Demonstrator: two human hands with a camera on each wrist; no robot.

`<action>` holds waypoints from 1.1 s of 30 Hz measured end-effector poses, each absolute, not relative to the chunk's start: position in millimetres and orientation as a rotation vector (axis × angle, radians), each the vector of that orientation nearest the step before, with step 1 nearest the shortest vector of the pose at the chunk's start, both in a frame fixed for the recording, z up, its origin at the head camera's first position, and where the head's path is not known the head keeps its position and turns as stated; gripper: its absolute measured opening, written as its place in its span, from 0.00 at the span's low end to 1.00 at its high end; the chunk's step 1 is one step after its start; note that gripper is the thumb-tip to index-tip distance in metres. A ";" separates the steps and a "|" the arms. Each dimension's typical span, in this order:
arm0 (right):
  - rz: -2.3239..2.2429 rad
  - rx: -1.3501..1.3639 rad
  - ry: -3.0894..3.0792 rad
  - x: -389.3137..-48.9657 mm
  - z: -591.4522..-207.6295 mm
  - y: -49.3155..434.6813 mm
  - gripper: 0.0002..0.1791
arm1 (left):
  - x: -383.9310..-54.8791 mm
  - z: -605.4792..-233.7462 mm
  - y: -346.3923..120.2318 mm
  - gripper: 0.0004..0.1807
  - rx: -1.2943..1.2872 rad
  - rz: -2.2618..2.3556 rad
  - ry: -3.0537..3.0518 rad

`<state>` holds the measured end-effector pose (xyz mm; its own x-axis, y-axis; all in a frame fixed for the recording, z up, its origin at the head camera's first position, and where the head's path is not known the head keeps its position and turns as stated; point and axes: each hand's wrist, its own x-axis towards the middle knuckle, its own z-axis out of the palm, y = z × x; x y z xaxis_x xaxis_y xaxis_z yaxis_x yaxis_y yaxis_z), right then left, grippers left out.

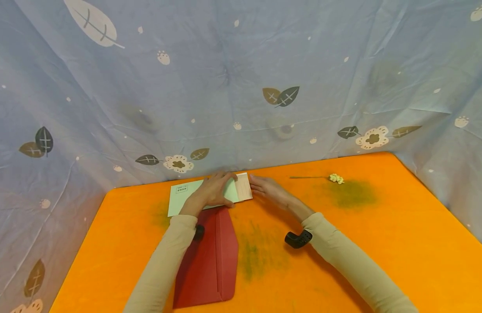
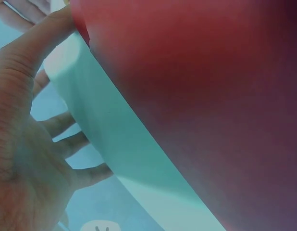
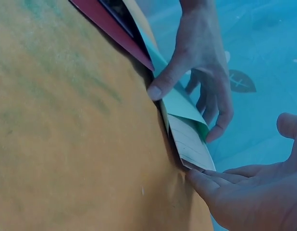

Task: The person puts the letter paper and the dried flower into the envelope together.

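Observation:
A pale green envelope (image 1: 177, 203) lies at the back of the table, left of the middle. My left hand (image 1: 210, 191) reaches over it and grips it across its width, thumb on the near edge and fingers on the far edge. From its right end sticks out a lined paper (image 1: 244, 187); the rest of that paper is hidden inside. In the right wrist view the envelope's mouth bulges above the lined paper (image 3: 188, 142). My right hand (image 1: 270, 191) touches the paper's outer end with straight fingers (image 3: 235, 174).
A larger red envelope (image 1: 202, 265) with its flap on the right lies under my left forearm, near the green one. A stem with small pale yellow flowers (image 1: 336, 178) lies at the back right of the orange table (image 1: 405, 234). A patterned curtain (image 1: 233, 104) hangs behind.

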<state>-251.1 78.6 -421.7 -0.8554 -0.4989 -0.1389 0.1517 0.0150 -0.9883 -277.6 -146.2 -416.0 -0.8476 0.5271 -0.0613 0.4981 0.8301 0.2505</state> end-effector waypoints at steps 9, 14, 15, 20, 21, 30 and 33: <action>-1.921 -0.411 1.823 -251.8 -425.4 69.4 0.33 | -277.9 -415.4 -145.8 0.44 0.804 0.341 2.877; -1.905 -0.457 1.826 -251.8 -427.1 64.8 0.33 | -278.2 -416.9 -145.8 0.45 0.802 0.343 2.883; -1.905 -0.469 1.826 -251.6 -427.4 64.1 0.33 | -278.2 -416.9 -145.7 0.45 0.801 0.346 2.883; -1.899 -0.488 1.818 -251.5 -428.3 59.8 0.32 | -277.6 -416.8 -146.4 0.46 0.819 0.357 2.896; -1.898 -0.481 1.820 -251.3 -428.2 58.9 0.32 | -277.5 -416.7 -146.5 0.46 0.819 0.358 2.896; -1.888 -0.384 1.846 -250.6 -426.4 50.5 0.33 | -276.2 -415.0 -147.0 0.46 0.809 0.362 2.875; -1.879 -0.390 1.848 -250.1 -426.9 48.8 0.33 | -275.9 -414.8 -147.3 0.47 0.810 0.365 2.876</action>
